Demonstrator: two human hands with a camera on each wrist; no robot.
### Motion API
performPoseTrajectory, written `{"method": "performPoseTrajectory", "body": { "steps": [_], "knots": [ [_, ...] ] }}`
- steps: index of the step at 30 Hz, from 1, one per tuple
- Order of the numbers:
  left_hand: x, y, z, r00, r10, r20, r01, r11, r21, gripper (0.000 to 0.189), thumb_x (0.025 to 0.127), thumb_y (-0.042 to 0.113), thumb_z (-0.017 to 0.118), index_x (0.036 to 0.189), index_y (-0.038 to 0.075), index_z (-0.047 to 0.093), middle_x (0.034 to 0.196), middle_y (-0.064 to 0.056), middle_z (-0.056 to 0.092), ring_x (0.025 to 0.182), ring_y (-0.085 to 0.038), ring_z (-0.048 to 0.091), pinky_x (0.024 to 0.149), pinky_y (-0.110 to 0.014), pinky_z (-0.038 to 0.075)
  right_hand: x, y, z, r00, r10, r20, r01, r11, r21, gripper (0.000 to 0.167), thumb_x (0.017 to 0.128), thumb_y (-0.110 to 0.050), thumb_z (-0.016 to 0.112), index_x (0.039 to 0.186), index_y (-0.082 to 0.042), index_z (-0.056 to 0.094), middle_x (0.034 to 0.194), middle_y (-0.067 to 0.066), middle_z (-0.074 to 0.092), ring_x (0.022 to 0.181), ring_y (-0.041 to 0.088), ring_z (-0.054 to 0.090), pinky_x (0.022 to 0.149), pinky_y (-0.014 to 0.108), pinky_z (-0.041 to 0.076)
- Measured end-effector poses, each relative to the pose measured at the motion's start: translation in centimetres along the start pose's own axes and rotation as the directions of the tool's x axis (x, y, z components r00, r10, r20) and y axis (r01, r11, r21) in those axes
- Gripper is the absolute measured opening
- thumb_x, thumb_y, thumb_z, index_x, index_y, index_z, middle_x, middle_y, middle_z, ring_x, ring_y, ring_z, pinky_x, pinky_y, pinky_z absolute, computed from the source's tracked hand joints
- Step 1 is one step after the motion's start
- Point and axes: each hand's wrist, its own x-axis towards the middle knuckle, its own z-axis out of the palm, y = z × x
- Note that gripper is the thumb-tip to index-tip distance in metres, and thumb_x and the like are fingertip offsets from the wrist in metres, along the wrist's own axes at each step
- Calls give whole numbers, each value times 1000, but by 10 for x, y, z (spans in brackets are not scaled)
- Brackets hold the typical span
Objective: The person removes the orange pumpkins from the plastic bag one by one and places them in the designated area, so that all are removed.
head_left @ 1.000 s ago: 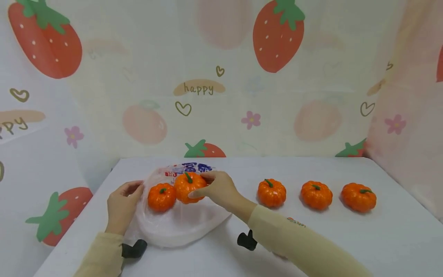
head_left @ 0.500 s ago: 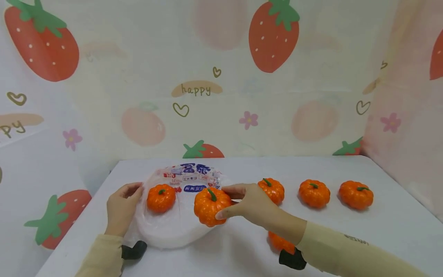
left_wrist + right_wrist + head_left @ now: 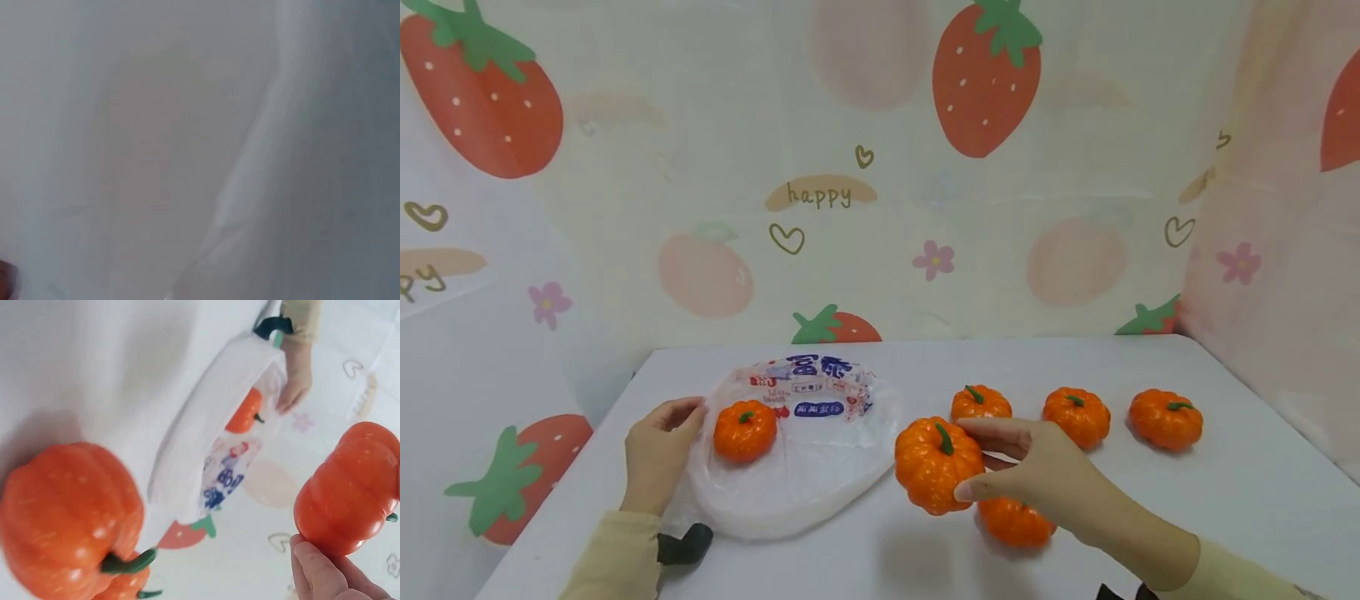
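In the head view my right hand [image 3: 1052, 479] grips a small orange pumpkin [image 3: 928, 471] with a green stem, thumb in front and fingers behind. It is held above the table, to the right of a white plastic bag [image 3: 820, 483] with blue and red print. My left hand [image 3: 658, 450] pinches the bag's left rim. Inside the bag sits another pumpkin [image 3: 745, 433]. Below and partly behind my right hand, a pumpkin [image 3: 1017, 525] lies on the table. The right wrist view shows the gripped pumpkin [image 3: 350, 487] at the right. The left wrist view holds only blurred, whitish plastic [image 3: 250, 181].
A back row on the white table [image 3: 1225, 517] has one pumpkin [image 3: 981, 403] behind the held one, a middle pumpkin [image 3: 1077, 418] and a far-right pumpkin [image 3: 1167, 421]. A strawberry-patterned cloth [image 3: 850, 275] stands behind the table.
My right hand has carried the pumpkin from over the bag, rightward and towards me, past the bag's right edge. The left hand stays at the bag's rim.
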Motion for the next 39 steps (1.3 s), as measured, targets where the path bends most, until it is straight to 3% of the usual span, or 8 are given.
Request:
{"method": "performPoseTrajectory", "body": {
  "steps": [4,7,13,19,24,32,39],
  "knots": [
    [0,1,0,1000,8,-4,-8,1000,2,37,98,35,60,123,8,69,122,-14,69,90,5,54,74,2,41,-10,18,-20,1000,-25,0,25,1000,-18,76,77,-29,85,143,-9,53,148,13,53,130,32,58,98,38,54],
    [-1,1,0,1000,7,-2,-7,1000,4,37,98,35,61,122,8,69,122,-15,70,86,10,51,74,2,42,-16,31,-34,1000,-16,-15,15,998,-61,76,80,-29,83,145,-8,50,149,13,52,128,31,59,98,40,54],
    [0,3,-3,1000,-10,4,10,1000,21,38,98,37,60,124,10,69,124,-13,69,96,-2,56,74,3,40,-23,45,-55,998,18,-57,-25,990,-140,77,82,-34,81,148,-12,48,153,15,45,127,32,60,97,43,54],
    [0,2,-3,1000,-22,20,21,1000,20,40,99,38,58,127,10,67,127,-14,67,111,-19,58,74,4,38,-26,50,-64,997,-4,-80,-7,992,-130,76,82,-35,81,147,-15,49,154,11,45,129,30,58,97,42,54],
    [-1,1,1,999,-35,36,34,999,19,42,99,40,57,128,10,66,129,-13,67,114,-20,59,76,3,39,-31,58,-73,994,28,-103,-44,986,-159,79,83,-38,80,150,-14,45,155,15,43,131,32,57,99,47,53],
    [-3,1,3,999,-33,28,32,999,10,41,99,38,58,127,9,66,128,-14,67,114,-22,59,74,4,37,-36,79,-99,978,107,-176,-153,951,-269,88,85,-48,75,155,-14,35,157,20,34,133,34,54,99,57,48],
    [-5,4,1,999,-32,16,32,999,15,40,100,37,57,127,9,66,128,-14,67,113,-21,59,74,4,38,-38,93,-104,975,55,-217,-126,935,-330,87,84,-45,77,153,-10,37,159,25,31,131,39,54,95,48,53]
  ]
}}
